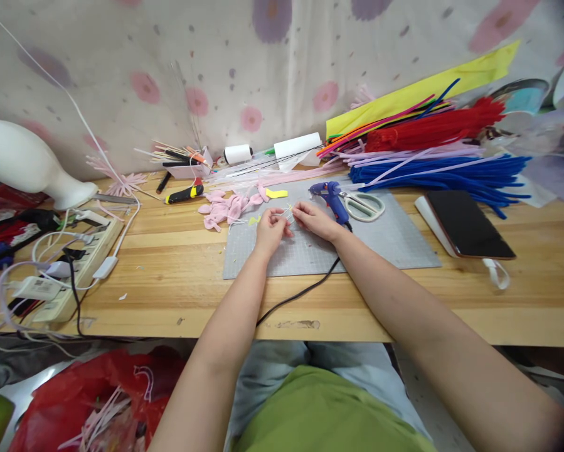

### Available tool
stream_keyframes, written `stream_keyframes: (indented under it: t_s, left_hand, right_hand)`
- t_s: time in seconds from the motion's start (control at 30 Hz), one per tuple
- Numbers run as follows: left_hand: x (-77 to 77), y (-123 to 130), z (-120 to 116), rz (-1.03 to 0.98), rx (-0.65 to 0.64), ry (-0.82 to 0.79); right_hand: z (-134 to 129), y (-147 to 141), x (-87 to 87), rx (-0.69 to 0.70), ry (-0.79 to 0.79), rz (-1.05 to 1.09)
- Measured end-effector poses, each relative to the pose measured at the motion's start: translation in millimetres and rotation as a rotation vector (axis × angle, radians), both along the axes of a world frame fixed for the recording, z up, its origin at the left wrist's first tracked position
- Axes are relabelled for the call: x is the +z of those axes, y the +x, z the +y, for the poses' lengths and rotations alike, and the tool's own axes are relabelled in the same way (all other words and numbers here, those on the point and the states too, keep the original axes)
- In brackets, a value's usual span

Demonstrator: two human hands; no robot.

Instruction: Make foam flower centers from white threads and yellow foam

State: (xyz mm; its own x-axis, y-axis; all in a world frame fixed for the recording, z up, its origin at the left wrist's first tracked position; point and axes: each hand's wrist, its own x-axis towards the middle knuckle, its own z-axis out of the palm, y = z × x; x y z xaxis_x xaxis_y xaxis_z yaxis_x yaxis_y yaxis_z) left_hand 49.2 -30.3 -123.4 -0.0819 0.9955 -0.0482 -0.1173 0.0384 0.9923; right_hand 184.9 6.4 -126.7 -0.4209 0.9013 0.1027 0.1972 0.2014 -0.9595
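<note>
Both my hands meet over the grey cutting mat. Between them is a small bundle of thin white strands with pale yellow-green tips. My left hand pinches it from the left, fingers curled. From the right, my right hand pinches it with thumb and forefinger. A blue glue gun lies just right of my right hand, beside white-handled scissors. Left of my hands sits a pile of pink fuzzy petal-like pieces, and a yellow strip lies behind them.
Bundles of blue pipe cleaners and red pipe cleaners lie at the back right. A phone rests at right. A yellow-black utility knife and a power strip are on the left. The glue gun's black cord crosses the front edge.
</note>
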Motion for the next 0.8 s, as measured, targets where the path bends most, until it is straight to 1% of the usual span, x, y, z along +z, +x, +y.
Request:
stream_keyframes:
  t_s: [0.27,0.43,0.67,0.8]
  left_hand:
    - [-3.2,0.0,0.9,0.032,-0.007,0.031]
    - [-3.7,0.5,0.8,0.05,-0.022,0.043]
    - [-0.1,0.4,-0.8,0.068,-0.007,0.045]
    - [0.4,0.4,-1.2,0.073,-0.01,0.023]
  right_hand:
    - [0.6,-0.4,1.7,-0.009,-0.072,0.0]
    - [1.4,-1.6,-0.5,-0.009,-0.009,-0.066]
    - [1.8,-4.3,-4.5,0.009,-0.053,-0.017]
    - [1.3,-2.7,-1.9,0.002,0.015,-0.021]
